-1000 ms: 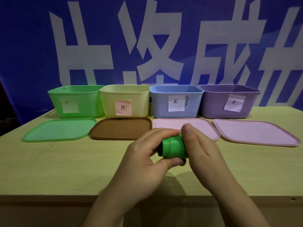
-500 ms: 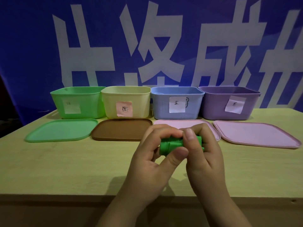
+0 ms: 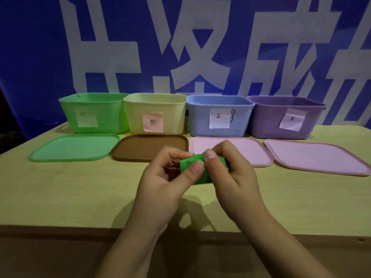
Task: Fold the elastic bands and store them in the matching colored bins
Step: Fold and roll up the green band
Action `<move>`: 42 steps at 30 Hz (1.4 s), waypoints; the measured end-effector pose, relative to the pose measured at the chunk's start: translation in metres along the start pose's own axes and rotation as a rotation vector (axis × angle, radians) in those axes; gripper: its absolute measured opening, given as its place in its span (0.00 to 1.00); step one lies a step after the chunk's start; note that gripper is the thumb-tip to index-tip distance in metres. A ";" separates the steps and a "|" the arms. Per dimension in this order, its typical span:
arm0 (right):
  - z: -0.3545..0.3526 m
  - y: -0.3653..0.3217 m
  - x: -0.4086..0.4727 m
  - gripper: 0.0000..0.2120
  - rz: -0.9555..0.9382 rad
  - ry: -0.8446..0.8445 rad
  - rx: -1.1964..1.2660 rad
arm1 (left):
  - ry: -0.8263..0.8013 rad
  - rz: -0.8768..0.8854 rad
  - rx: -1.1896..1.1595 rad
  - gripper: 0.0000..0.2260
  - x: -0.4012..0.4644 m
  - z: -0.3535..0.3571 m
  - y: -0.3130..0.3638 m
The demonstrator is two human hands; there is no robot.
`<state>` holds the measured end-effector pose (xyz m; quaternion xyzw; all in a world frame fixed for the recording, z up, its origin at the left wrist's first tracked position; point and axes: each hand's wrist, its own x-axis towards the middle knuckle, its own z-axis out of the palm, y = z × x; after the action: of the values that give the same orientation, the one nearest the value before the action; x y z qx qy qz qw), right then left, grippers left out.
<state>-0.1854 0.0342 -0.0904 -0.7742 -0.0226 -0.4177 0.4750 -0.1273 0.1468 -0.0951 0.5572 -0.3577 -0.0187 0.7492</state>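
Both hands, left [image 3: 160, 177] and right [image 3: 230, 173], pinch folded green band [image 3: 200, 169] above table [image 3: 80, 193]; folding near done; drop into green bin [image 3: 94, 115] left.

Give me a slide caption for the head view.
Both hands grip a folded green elastic band above the table, facing four open colored bins.

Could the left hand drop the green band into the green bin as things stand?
Probably yes. The green bin stands open, its green lid lying flat in front. Nothing stands between it and the left hand, though both hands grip the green band.
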 end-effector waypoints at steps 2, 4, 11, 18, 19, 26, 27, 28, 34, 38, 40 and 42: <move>-0.004 0.003 0.012 0.17 0.063 -0.215 -0.111 | 0.069 -0.103 -0.051 0.10 0.005 -0.012 -0.005; -0.009 0.006 0.027 0.21 0.079 -0.455 -0.191 | 0.119 -0.185 -0.088 0.08 0.011 -0.026 -0.011; 0.024 0.016 0.103 0.22 0.013 -0.591 -0.237 | 0.244 -0.370 -0.167 0.14 0.062 -0.060 -0.008; 0.092 -0.042 0.192 0.19 0.028 -0.541 -0.076 | 0.281 -0.549 0.004 0.24 0.137 -0.127 0.068; 0.104 -0.050 0.206 0.20 0.025 -0.529 -0.105 | 0.294 -0.569 0.074 0.24 0.149 -0.140 0.080; 0.210 -0.085 0.268 0.21 0.143 -0.488 -0.231 | 0.219 -0.572 0.354 0.06 0.223 -0.242 0.135; 0.227 -0.086 0.272 0.21 0.172 -0.485 -0.254 | 0.186 -0.580 0.369 0.03 0.233 -0.256 0.138; 0.241 -0.085 0.275 0.21 0.212 -0.484 -0.266 | 0.164 -0.587 0.371 0.01 0.242 -0.267 0.140; 0.290 -0.059 0.307 0.22 0.325 -0.471 -0.332 | 0.175 -0.701 0.206 0.06 0.287 -0.298 0.122; 0.309 -0.024 0.335 0.22 0.346 -0.511 -0.379 | 0.248 -0.845 0.086 0.17 0.321 -0.306 0.099; 0.318 -0.006 0.344 0.22 0.399 -0.529 -0.358 | 0.239 -0.917 0.054 0.22 0.336 -0.312 0.084; 0.327 0.015 0.357 0.22 0.452 -0.557 -0.324 | 0.226 -0.957 0.022 0.24 0.356 -0.320 0.067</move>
<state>0.2579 0.1436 0.0718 -0.9084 0.0865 -0.0745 0.4023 0.2906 0.2833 0.1051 0.6656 0.0219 -0.2965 0.6845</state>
